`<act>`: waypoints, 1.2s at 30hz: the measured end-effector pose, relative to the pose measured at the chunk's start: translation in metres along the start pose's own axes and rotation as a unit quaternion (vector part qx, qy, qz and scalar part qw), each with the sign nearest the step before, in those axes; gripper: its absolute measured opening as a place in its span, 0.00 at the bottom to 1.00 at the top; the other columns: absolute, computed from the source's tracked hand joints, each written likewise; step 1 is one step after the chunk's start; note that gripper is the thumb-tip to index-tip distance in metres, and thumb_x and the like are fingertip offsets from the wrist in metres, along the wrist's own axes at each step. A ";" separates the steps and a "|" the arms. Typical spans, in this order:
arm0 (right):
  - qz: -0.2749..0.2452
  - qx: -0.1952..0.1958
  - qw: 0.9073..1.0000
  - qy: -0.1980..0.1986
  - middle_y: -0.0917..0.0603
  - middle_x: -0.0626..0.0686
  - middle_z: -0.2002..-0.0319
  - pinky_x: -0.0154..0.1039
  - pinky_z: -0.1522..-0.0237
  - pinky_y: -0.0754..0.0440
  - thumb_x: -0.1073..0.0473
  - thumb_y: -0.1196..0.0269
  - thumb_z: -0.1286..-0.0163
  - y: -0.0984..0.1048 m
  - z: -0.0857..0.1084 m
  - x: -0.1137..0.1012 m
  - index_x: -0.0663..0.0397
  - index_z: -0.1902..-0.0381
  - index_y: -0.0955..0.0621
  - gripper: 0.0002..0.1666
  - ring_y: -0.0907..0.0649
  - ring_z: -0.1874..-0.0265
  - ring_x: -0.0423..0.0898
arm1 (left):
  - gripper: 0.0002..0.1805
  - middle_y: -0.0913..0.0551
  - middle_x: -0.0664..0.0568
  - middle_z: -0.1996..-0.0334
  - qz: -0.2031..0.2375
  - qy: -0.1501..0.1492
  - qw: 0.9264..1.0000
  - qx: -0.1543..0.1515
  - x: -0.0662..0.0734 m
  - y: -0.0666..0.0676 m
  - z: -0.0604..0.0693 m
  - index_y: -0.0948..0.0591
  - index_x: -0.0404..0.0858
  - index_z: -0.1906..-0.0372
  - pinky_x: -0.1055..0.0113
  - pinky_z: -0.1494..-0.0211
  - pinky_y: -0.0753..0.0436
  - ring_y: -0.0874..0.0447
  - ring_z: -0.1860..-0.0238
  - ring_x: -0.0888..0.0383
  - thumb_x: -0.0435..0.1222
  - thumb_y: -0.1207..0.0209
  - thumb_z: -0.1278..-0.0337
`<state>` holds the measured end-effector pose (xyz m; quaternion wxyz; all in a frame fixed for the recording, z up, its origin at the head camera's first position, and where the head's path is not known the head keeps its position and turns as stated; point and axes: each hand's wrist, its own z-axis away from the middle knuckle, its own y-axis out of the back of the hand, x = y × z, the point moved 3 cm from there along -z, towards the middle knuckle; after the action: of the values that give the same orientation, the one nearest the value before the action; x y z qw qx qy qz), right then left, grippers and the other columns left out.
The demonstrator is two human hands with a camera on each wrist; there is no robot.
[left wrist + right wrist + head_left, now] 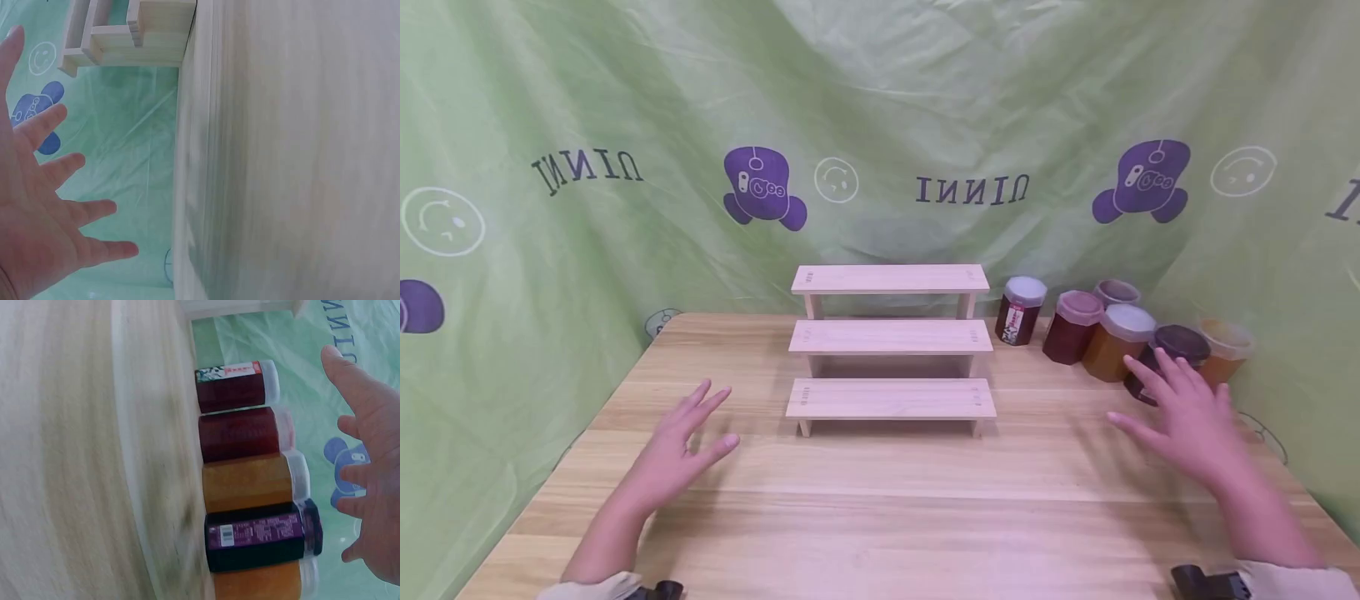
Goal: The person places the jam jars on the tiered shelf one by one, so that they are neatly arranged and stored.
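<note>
My left hand [672,454] hovers above the table left of a three-tier wooden stand [891,398], fingers spread and holding nothing; the left wrist view shows the same spread hand [44,212]. On the right, my other hand [1195,425] is held in the air just in front of the jars, its fingers apart, and nothing is in it. Partly behind it in the head view is a dark jar with a black lid [256,536]. Beside that jar are an amber jar [1112,354], a dark red jar [1067,337] and a labelled jar with a white lid [1018,315].
The stand is near the back of the wooden table [850,508]. At the far right an orange jar [259,581] stands by the dark one, and another lidded jar [1116,292] is behind the row. A green printed cloth [865,100] hangs around the back and sides.
</note>
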<state>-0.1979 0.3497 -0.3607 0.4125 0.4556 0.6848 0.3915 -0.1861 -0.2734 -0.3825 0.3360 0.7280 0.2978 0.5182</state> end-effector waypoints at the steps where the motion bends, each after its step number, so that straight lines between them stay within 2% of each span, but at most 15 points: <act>1: -0.004 0.003 1.000 0.001 0.51 0.71 0.27 0.83 0.42 0.71 0.39 0.34 0.38 0.001 0.000 0.001 0.45 0.23 0.45 0.53 0.52 0.30 0.75 | 0.38 0.51 0.41 0.24 0.013 -0.001 1.000 0.000 0.000 -0.001 0.000 0.37 0.45 0.26 0.17 0.43 0.46 0.52 0.30 0.26 0.49 0.39 0.38; 5: -0.026 0.015 1.000 0.003 0.51 0.73 0.27 0.84 0.42 0.67 0.42 0.33 0.38 0.006 0.003 0.007 0.47 0.23 0.45 0.52 0.49 0.33 0.78 | 0.35 0.49 0.41 0.24 0.063 -0.003 0.998 -0.001 0.001 -0.004 -0.002 0.36 0.44 0.26 0.21 0.42 0.39 0.49 0.30 0.28 0.45 0.40 0.36; 11: -0.052 0.046 0.998 0.012 0.48 0.75 0.29 0.84 0.42 0.58 0.47 0.32 0.38 0.010 0.004 0.015 0.52 0.25 0.40 0.49 0.45 0.36 0.81 | 0.34 0.47 0.41 0.25 0.123 0.000 0.992 -0.004 0.003 -0.011 -0.009 0.36 0.42 0.26 0.23 0.39 0.41 0.50 0.28 0.32 0.41 0.41 0.34; 15: -0.063 0.068 0.995 0.020 0.46 0.76 0.30 0.81 0.38 0.54 0.50 0.31 0.39 0.012 0.004 0.018 0.55 0.26 0.38 0.48 0.43 0.38 0.81 | 0.32 0.45 0.40 0.25 0.173 -0.002 0.985 -0.005 0.005 -0.014 -0.012 0.37 0.40 0.26 0.28 0.37 0.36 0.46 0.30 0.33 0.38 0.43 0.33; 18: -0.080 0.087 0.992 0.031 0.44 0.77 0.31 0.77 0.35 0.53 0.52 0.30 0.40 0.014 0.004 0.021 0.57 0.27 0.36 0.46 0.41 0.39 0.82 | 0.31 0.43 0.41 0.26 0.206 0.008 0.978 -0.006 0.006 -0.016 -0.014 0.37 0.40 0.26 0.35 0.35 0.33 0.42 0.31 0.35 0.36 0.44 0.32; 21: -0.100 0.103 0.989 0.038 0.42 0.77 0.32 0.74 0.32 0.52 0.55 0.29 0.41 0.013 0.003 0.026 0.59 0.29 0.33 0.44 0.40 0.40 0.82 | 0.31 0.41 0.41 0.27 0.227 0.021 0.974 -0.007 0.007 -0.019 -0.016 0.37 0.40 0.26 0.40 0.34 0.30 0.41 0.31 0.38 0.35 0.44 0.32; 26: -0.134 0.120 0.983 0.033 0.41 0.79 0.34 0.74 0.32 0.51 0.60 0.28 0.43 0.014 0.002 0.034 0.66 0.32 0.32 0.44 0.41 0.39 0.81 | 0.32 0.41 0.41 0.27 0.260 0.038 0.965 -0.015 0.007 -0.026 -0.023 0.37 0.41 0.26 0.38 0.34 0.30 0.41 0.30 0.38 0.36 0.42 0.33; 36: -0.152 0.137 0.979 -0.017 0.41 0.78 0.33 0.70 0.30 0.54 0.62 0.28 0.44 0.019 0.000 0.048 0.72 0.33 0.35 0.46 0.44 0.34 0.77 | 0.36 0.37 0.48 0.28 0.298 0.076 0.951 -0.020 0.005 -0.041 -0.034 0.34 0.41 0.28 0.45 0.32 0.31 0.34 0.33 0.44 0.38 0.36 0.39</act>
<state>-0.2040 0.4001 -0.3533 0.4121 0.4050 0.7861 0.2195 -0.2208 -0.2388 -0.4038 0.1571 0.7353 0.0818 0.6542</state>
